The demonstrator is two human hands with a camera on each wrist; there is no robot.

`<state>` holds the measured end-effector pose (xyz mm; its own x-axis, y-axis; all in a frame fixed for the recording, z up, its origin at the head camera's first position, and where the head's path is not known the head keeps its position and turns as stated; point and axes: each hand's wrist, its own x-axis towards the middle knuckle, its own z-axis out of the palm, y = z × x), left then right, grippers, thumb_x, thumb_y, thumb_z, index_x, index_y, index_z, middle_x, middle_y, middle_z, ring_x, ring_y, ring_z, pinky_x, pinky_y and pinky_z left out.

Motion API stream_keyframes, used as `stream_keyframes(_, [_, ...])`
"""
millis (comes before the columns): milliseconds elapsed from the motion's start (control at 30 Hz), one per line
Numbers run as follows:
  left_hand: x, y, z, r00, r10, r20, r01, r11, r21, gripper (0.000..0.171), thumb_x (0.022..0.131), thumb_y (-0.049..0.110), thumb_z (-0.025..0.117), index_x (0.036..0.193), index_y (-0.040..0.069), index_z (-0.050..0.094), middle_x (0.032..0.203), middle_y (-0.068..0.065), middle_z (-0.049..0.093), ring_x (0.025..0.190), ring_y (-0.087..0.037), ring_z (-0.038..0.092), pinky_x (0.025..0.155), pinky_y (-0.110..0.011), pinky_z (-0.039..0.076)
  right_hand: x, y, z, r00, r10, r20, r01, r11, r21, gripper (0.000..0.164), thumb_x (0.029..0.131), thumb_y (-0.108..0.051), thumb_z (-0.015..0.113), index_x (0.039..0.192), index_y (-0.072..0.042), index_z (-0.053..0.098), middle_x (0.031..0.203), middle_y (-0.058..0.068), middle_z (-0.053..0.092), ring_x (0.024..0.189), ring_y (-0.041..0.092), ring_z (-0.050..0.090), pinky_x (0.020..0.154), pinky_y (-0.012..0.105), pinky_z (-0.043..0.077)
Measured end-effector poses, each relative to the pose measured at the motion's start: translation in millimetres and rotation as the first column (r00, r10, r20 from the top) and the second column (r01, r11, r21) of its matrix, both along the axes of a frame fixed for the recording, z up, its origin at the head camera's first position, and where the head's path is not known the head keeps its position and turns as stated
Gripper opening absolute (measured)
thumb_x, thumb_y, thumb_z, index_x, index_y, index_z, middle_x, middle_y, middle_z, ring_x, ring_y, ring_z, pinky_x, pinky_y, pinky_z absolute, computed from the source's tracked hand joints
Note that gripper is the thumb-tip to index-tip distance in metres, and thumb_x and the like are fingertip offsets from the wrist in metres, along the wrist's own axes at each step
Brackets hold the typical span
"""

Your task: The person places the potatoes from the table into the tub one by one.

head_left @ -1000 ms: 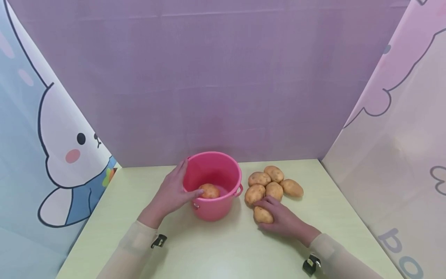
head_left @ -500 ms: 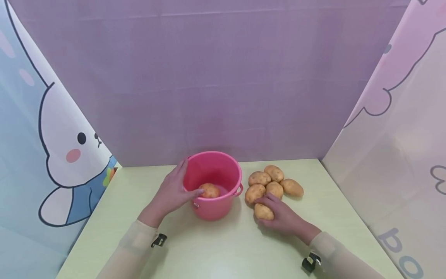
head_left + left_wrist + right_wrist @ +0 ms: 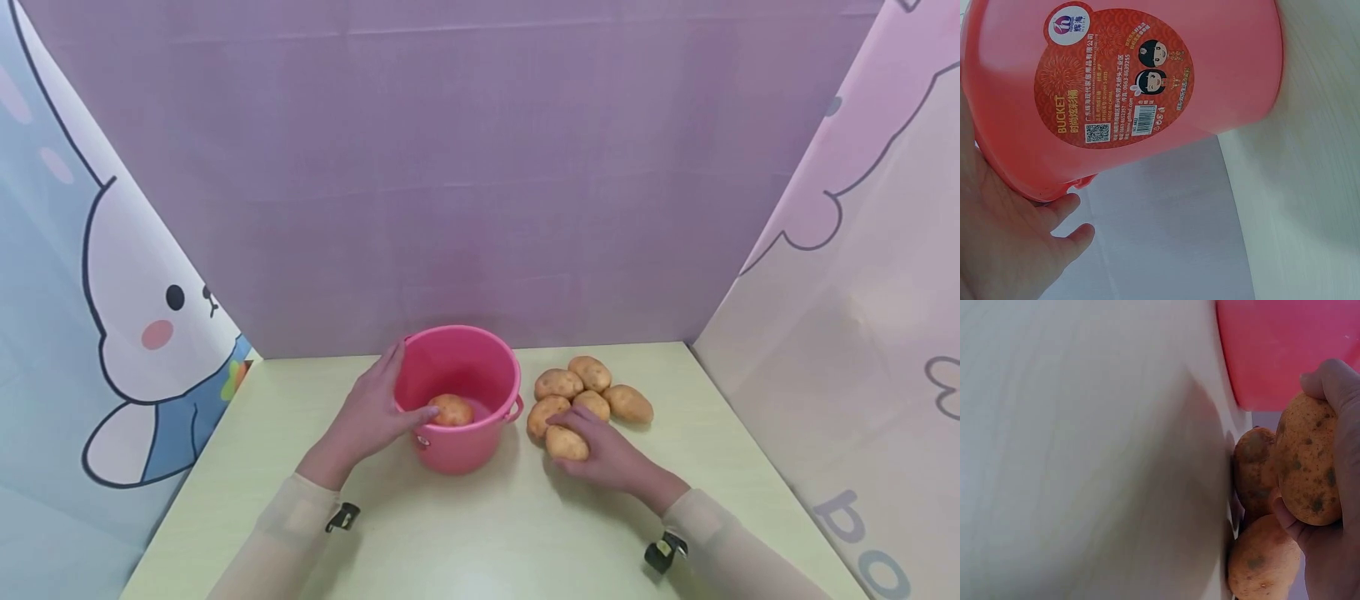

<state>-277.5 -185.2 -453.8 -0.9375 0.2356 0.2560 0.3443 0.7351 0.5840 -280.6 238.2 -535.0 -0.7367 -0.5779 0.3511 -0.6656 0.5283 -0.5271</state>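
Observation:
A pink bucket (image 3: 457, 450) stands upright on the table, with one potato (image 3: 452, 410) lying inside it. My left hand (image 3: 372, 410) holds the bucket by its left side, the thumb over the front rim. A label (image 3: 1116, 81) shows on the bucket's wall in the left wrist view. To the right of the bucket, my right hand (image 3: 611, 454) grips a potato (image 3: 567, 443) between thumb and fingers. The right wrist view shows this spotted potato (image 3: 1309, 459) raised off the tabletop. Just beyond it several more potatoes (image 3: 558, 384) lie in a close group.
The pale table (image 3: 465, 542) runs up to a purple back wall (image 3: 480, 183). Printed side panels stand at left and right, the left one with a cartoon rabbit (image 3: 161, 292). The bucket's handle end (image 3: 515, 409) sticks out on the side facing the potatoes.
My right hand has lifted its potato slightly, moving it a little up and away from me. The left hand and the bucket stay where they were.

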Motion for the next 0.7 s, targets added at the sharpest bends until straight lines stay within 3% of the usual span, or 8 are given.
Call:
stream_keyframes(167, [-0.5, 0.2, -0.7, 1.0, 0.002, -0.001, -0.002, 1.0, -0.006, 0.13, 0.085, 0.061, 0.091, 0.179, 0.013, 0.015, 0.182, -0.011, 0.023, 0.161, -0.045, 0.032, 0.106, -0.068, 0.056, -0.9, -0.5, 5.2, 1.0, 0.006, 0.009, -0.006, 1.0, -0.015, 0.059, 0.089, -0.022, 0.094, 0.143, -0.016, 0.069, 0.148, 0.01, 0.062, 0.139, 0.026, 0.056, 0.108, 0.057, 0.056])
stream_keyframes(267, [-0.6, 0.3, -0.7, 1.0, 0.003, -0.001, -0.003, 1.0, -0.007, 0.13, 0.085, 0.063, 0.09, 0.179, 0.013, 0.015, 0.182, -0.011, 0.024, 0.161, -0.045, 0.032, 0.107, -0.068, 0.056, -1.6, -0.8, 8.6, 1.0, -0.002, 0.016, 0.002, 1.0, -0.018, 0.06, 0.089, -0.022, 0.095, 0.143, -0.015, 0.069, 0.142, 0.0, 0.064, 0.131, 0.019, 0.058, 0.107, 0.049, 0.057])
stream_keyframes(367, [0.0, 0.6, 0.1, 1.0, 0.003, 0.001, -0.003, 1.0, 0.001, 0.131, 0.084, 0.063, 0.091, 0.179, 0.014, 0.015, 0.182, -0.01, 0.024, 0.16, -0.044, 0.033, 0.106, -0.068, 0.057, -4.2, -1.0, 12.2, 1.0, 0.014, 0.006, -0.013, 0.999, -0.032, 0.061, 0.089, -0.021, 0.094, 0.143, -0.013, 0.068, 0.14, 0.0, 0.067, 0.13, 0.018, 0.06, 0.11, 0.045, 0.055])
stream_keyframes(567, [-0.1, 0.5, -0.3, 1.0, -0.002, -0.005, 0.002, 1.0, 0.009, 0.13, 0.084, 0.06, 0.092, 0.179, 0.014, 0.016, 0.181, -0.01, 0.027, 0.159, -0.044, 0.035, 0.103, -0.067, 0.059, -4.6, -1.3, 20.9, 0.999, -0.022, 0.038, 0.024, 0.999, -0.045, 0.06, 0.089, -0.023, 0.093, 0.143, -0.016, 0.068, 0.151, 0.013, 0.063, 0.145, 0.037, 0.055, 0.119, 0.059, 0.047])
stream_keyframes(700, [-0.2, 0.6, -0.3, 1.0, -0.003, -0.012, 0.003, 1.0, 0.01, 0.129, 0.084, 0.057, 0.093, 0.179, 0.014, 0.017, 0.18, -0.01, 0.028, 0.158, -0.044, 0.036, 0.101, -0.066, 0.06, -5.2, -2.5, 27.5, 0.998, -0.031, 0.063, 0.036, 0.997, -0.071, 0.059, 0.088, -0.022, 0.093, 0.142, -0.015, 0.069, 0.152, 0.012, 0.062, 0.146, 0.037, 0.055, 0.119, 0.064, 0.046])
